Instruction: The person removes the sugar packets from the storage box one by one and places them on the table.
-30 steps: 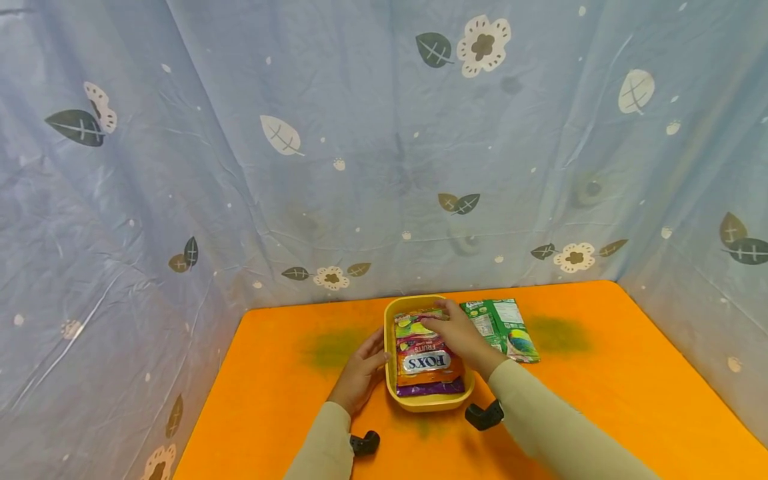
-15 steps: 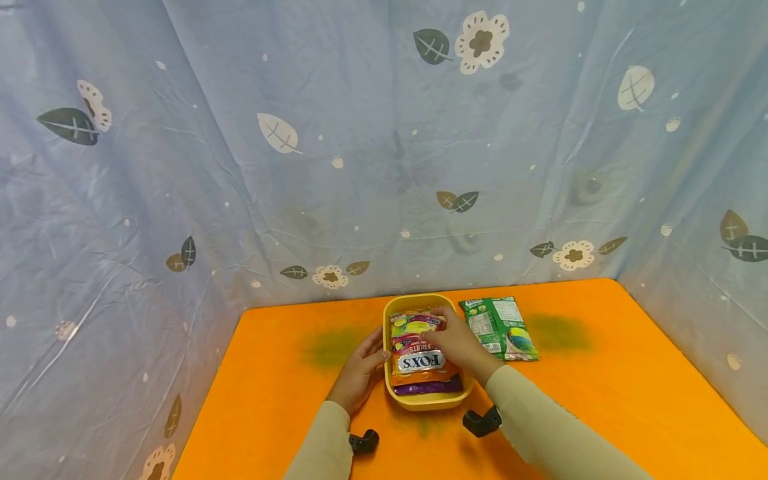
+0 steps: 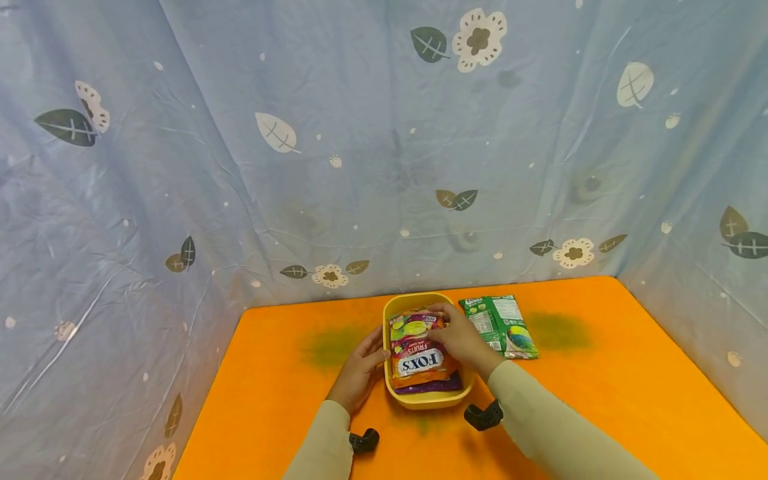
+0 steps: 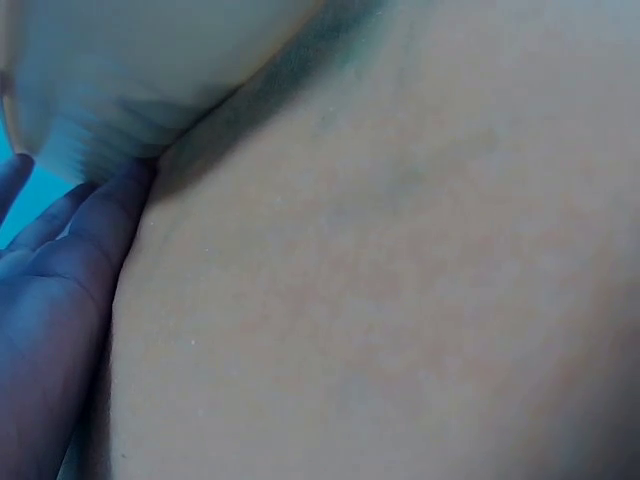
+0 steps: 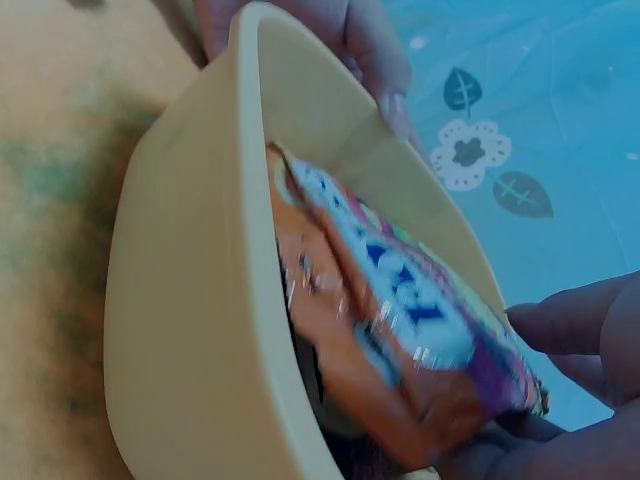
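A yellow plastic tub (image 3: 431, 403) stands on the orange table, with candy packets inside. My right hand (image 3: 463, 339) pinches the right edge of an orange FOX'S fruits candy packet (image 3: 420, 364), thumb on top and fingers underneath. In the right wrist view that packet (image 5: 400, 290) lies tilted, its held edge raised toward the tub's rim. A purple packet (image 3: 441, 385) shows beneath it. My left hand (image 3: 359, 371) rests against the tub's left outer wall, fingers extended along it. The left wrist view has those fingers (image 4: 105, 225) touching the tub's side (image 4: 150, 70).
A green candy packet (image 3: 504, 327) lies flat on the table (image 3: 288, 413) to the right of the tub. Blue curtains (image 3: 360, 167) with leaf and flower prints enclose the back and both sides. Dark straps' black parts (image 3: 483, 416) project at the wrists.
My right hand has taken hold of the orange packet's right edge, and the packet has shifted slightly left and turned a little inside the tub. The left hand stays against the tub.
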{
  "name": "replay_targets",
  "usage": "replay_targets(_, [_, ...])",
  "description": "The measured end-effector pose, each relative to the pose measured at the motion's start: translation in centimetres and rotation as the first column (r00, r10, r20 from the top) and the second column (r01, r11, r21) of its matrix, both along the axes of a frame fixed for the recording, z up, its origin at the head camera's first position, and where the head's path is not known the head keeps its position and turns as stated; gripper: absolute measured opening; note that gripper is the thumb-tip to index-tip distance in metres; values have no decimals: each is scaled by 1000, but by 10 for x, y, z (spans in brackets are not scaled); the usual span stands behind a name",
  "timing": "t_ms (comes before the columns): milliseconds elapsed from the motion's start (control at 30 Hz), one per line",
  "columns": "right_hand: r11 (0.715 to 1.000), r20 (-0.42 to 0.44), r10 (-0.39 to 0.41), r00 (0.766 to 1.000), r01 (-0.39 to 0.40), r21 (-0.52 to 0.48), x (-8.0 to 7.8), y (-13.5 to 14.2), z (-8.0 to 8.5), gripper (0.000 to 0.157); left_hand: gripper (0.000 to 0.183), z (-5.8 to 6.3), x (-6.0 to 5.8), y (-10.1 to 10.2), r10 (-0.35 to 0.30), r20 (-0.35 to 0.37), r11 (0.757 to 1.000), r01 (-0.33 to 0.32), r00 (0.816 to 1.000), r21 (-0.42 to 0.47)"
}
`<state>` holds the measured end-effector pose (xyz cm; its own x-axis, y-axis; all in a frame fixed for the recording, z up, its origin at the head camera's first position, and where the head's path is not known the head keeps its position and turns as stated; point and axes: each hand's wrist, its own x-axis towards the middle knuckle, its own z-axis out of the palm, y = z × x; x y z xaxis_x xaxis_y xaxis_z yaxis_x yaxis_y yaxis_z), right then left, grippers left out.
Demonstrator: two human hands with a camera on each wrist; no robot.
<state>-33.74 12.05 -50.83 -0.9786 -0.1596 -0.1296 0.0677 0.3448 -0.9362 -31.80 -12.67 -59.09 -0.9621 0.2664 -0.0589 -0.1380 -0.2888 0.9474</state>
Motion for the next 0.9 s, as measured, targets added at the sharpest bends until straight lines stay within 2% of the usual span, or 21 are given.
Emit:
replay_targets(233, [999,38,24,999,-23,-29,-3,7,-1,46,67,1,0,0,5,1,1000,-5,1000,-19])
replay_targets(433, [1000,34,22,999,-22,2,-1,9,0,44,67,3,1,1,5,0,1000,-5,1000,-23])
replay_targets(900, [999,42,48,998,-48,-6,3,8,0,59,68,3,3,2,6,5,999,-6,1000,-32])
